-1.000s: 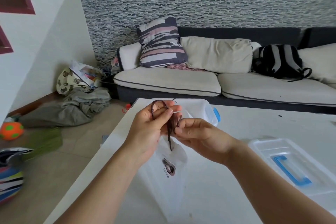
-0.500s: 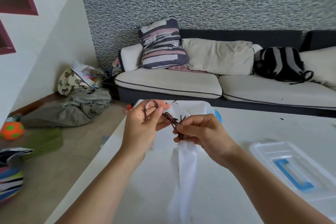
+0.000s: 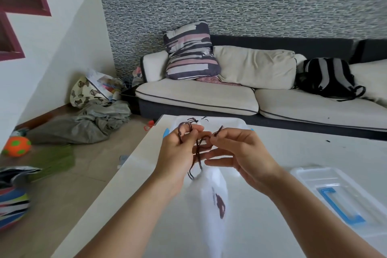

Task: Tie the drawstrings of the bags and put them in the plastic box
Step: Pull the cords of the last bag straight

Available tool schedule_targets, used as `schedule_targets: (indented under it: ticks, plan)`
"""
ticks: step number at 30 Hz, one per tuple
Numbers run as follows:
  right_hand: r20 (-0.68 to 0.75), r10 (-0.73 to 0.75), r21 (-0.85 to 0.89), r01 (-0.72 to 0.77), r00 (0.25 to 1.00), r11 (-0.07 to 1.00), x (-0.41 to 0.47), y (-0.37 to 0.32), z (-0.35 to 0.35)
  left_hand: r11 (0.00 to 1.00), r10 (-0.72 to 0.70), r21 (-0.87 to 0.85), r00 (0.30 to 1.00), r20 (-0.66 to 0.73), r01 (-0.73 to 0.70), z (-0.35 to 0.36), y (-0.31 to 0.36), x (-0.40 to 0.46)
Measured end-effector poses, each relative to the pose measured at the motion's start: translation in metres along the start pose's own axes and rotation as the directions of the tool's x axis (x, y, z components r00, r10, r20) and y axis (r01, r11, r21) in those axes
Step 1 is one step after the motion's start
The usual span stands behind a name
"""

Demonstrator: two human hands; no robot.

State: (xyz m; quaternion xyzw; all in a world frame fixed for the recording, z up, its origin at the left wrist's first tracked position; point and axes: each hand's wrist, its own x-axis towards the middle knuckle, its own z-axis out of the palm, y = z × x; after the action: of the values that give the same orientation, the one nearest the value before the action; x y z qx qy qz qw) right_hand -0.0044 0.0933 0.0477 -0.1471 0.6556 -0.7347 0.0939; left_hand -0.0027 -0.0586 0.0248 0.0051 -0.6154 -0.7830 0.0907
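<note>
I hold the white bag (image 3: pixel 213 192) up off the table (image 3: pixel 293 153) by its dark drawstrings (image 3: pixel 198 153), so its weight hangs below my hands and keeps the cords taut enough to knot. My left hand (image 3: pixel 178 148) has a narrow grip — fingers curled round a loop of cord that pokes out above the knuckles. My right hand (image 3: pixel 236 153) pinches the free end between thumb and forefinger, the other fingers spread loose to leave room for threading it through. I judge the knot is only half formed. The plastic box (image 3: pixel 240 124) waits just beyond my hands at the table's far edge, and its lid (image 3: pixel 339 197) lies off to my right — open and ready for the bag once tied.
</note>
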Motion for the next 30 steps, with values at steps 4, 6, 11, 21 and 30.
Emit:
schedule_targets:
  ticks: [4,6,11,21,30]
  plan:
    - [-0.063,-0.016,-0.018,0.015,0.998,1.0,0.001,0.002,0.002,0.894,0.229,0.398,0.973,-0.01,-0.207,-0.008,-0.009,0.007]
    - [-0.078,-0.024,0.043,0.027,0.997,0.999,0.002,0.001,0.002,0.863,0.248,0.448,0.968,0.027,-0.234,-0.011,-0.009,0.009]
    - [-0.048,-0.028,0.035,0.03,0.998,0.999,0.001,-0.002,-0.001,0.891,0.165,0.412,0.981,0.097,-0.191,-0.011,-0.007,0.007]
    - [-0.004,-0.032,0.091,0.032,0.999,0.995,-0.001,-0.004,-0.002,0.951,0.022,0.307,0.997,0.078,-0.045,-0.006,-0.007,0.003]
    - [-0.002,-0.03,0.125,0.03,1.0,0.992,-0.001,-0.005,-0.004,0.974,-0.069,0.223,0.995,0.075,0.051,-0.004,0.003,-0.004]
